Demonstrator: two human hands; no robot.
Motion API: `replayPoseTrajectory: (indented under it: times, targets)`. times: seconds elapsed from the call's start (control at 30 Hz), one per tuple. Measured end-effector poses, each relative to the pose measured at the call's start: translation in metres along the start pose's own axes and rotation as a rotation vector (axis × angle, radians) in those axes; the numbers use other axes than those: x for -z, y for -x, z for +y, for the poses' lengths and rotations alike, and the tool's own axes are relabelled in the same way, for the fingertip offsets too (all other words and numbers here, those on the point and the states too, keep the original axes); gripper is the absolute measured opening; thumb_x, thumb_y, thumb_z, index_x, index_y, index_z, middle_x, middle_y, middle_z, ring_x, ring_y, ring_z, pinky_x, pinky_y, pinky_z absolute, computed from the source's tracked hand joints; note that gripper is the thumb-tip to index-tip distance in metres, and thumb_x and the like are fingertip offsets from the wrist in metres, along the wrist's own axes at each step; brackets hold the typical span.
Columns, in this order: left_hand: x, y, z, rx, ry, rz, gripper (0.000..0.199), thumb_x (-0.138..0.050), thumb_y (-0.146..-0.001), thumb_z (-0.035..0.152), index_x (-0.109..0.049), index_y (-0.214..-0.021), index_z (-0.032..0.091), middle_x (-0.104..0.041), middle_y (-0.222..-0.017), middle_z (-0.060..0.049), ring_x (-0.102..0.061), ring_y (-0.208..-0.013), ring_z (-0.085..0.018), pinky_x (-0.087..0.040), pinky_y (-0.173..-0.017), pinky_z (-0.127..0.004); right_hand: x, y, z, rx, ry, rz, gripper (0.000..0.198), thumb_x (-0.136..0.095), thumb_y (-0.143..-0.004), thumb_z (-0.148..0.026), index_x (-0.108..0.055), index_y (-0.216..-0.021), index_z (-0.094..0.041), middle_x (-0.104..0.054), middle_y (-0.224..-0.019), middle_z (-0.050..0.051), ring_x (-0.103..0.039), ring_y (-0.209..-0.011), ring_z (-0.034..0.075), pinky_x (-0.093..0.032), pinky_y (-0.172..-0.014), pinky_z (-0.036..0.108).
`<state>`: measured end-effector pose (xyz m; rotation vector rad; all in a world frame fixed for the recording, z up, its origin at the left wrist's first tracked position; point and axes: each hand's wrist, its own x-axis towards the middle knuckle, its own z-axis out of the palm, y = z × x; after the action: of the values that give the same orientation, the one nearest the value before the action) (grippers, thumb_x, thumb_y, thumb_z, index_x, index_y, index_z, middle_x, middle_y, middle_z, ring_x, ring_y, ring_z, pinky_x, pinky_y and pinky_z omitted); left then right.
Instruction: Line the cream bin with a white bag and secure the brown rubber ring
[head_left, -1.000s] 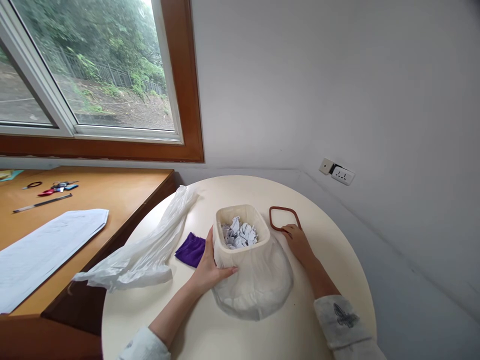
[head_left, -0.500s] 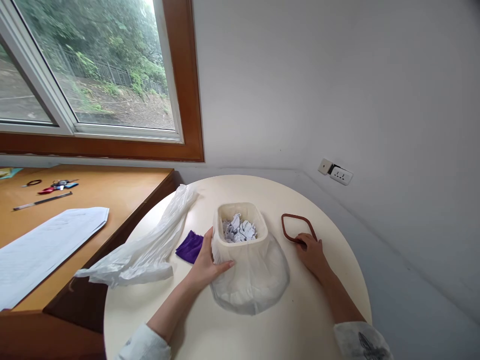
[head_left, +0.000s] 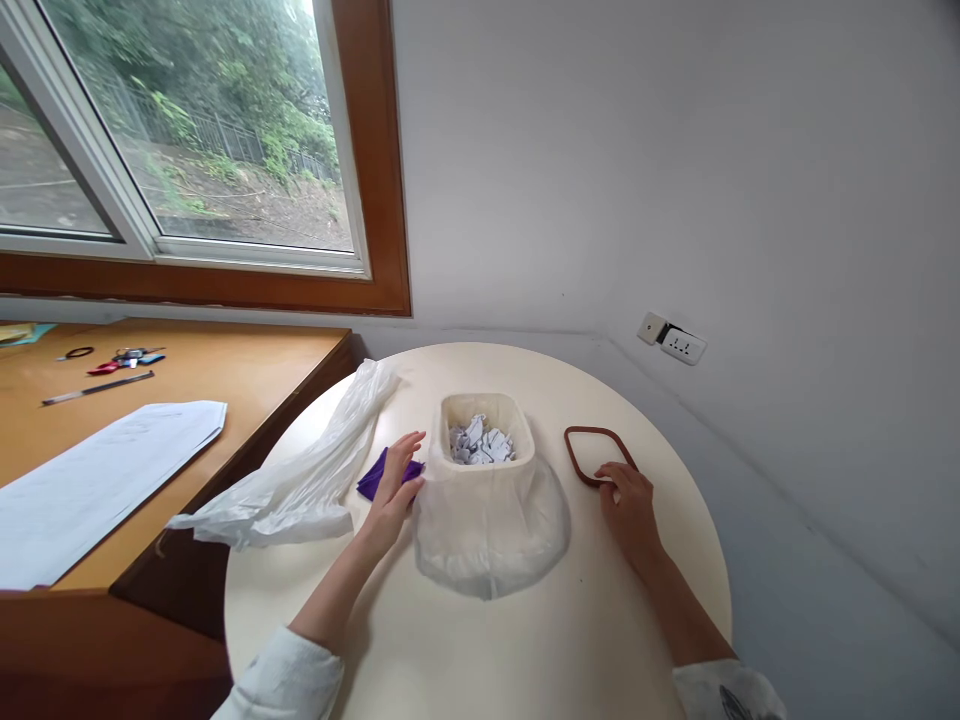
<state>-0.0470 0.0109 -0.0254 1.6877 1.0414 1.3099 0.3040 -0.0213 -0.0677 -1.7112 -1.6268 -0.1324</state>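
Observation:
A small cream bin [head_left: 525,440], lined with a translucent bag [head_left: 487,540], stands upright on the round table. Crumpled white paper scraps [head_left: 480,440] lie inside it. The bag's loose edge spreads over the outside of the bin toward me. My left hand [head_left: 394,490] is open just left of the bin, fingers stretched out, in front of a folded purple cloth [head_left: 371,478]. At the right, a brown rounded-square ring [head_left: 596,431] lies flat on the table. My right hand [head_left: 628,500] has thumb and fingers pinched about its near right edge.
A crumpled white plastic bag [head_left: 300,495] trails over the round table's left edge. On the wooden desk [head_left: 247,360] at left lie paper sheets [head_left: 112,490], a pen [head_left: 97,388] and keys [head_left: 131,358]. Wall sockets [head_left: 682,345] are at right, a window [head_left: 225,150] at upper left.
My left hand has let go of the bin's side and moved left, its fingers opening. My right hand stays at the ring, which still lies on the table. The view has shifted slightly.

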Motion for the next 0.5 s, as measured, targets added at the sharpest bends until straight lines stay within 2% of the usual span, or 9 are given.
replayPoseTrajectory:
  times: [0.1, 0.17, 0.23, 0.33, 0.5]
  targets:
    - [0.000, -0.004, -0.004, 0.123, -0.143, 0.152, 0.035, -0.036, -0.082, 0.031, -0.052, -0.111, 0.019, -0.055, -0.113, -0.009, -0.054, -0.102, -0.022, -0.040, -0.092, -0.038, -0.006, 0.003, -0.027, 0.091, -0.099, -0.104, 0.024, -0.036, -0.079, -0.015, -0.057, -0.089, -0.019, -0.060, -0.095, 0.008, -0.055, -0.094, 0.020, -0.043, -0.086, 0.034]
    - [-0.002, -0.008, -0.006, 0.203, -0.250, 0.179, 0.032, -0.036, -0.081, 0.029, -0.056, -0.102, 0.016, -0.060, -0.096, -0.008, -0.058, -0.087, -0.021, -0.045, -0.082, -0.035, -0.013, 0.006, -0.043, 0.105, -0.111, -0.202, 0.027, -0.034, -0.081, -0.016, -0.056, -0.097, -0.018, -0.059, -0.103, 0.009, -0.054, -0.099, 0.019, -0.044, -0.086, 0.032]
    - [-0.004, -0.010, -0.007, 0.247, -0.306, 0.142, 0.031, -0.040, -0.077, 0.028, -0.058, -0.099, 0.015, -0.062, -0.087, -0.007, -0.060, -0.078, -0.021, -0.046, -0.075, -0.034, -0.022, 0.009, -0.054, 0.083, -0.082, -0.284, 0.032, -0.035, -0.081, -0.017, -0.054, -0.107, -0.018, -0.055, -0.112, 0.010, -0.052, -0.106, 0.020, -0.042, -0.090, 0.033]
    - [-0.007, -0.013, -0.004, 0.286, -0.339, 0.044, 0.033, -0.046, -0.074, 0.029, -0.059, -0.101, 0.014, -0.065, -0.082, -0.008, -0.061, -0.072, -0.022, -0.046, -0.068, -0.033, -0.034, 0.010, -0.061, 0.034, -0.020, -0.327, 0.038, -0.039, -0.080, -0.018, -0.051, -0.117, -0.017, -0.053, -0.119, 0.012, -0.048, -0.112, 0.024, -0.039, -0.094, 0.038]
    - [-0.009, -0.022, 0.004, 0.289, -0.403, -0.046, 0.036, -0.058, -0.068, 0.029, -0.059, -0.101, 0.016, -0.066, -0.088, -0.010, -0.061, -0.081, -0.028, -0.045, -0.070, -0.034, -0.044, 0.009, -0.064, -0.035, 0.012, -0.331, 0.045, -0.043, -0.079, -0.020, -0.047, -0.124, -0.014, -0.056, -0.116, 0.014, -0.047, -0.111, 0.027, -0.035, -0.095, 0.040]
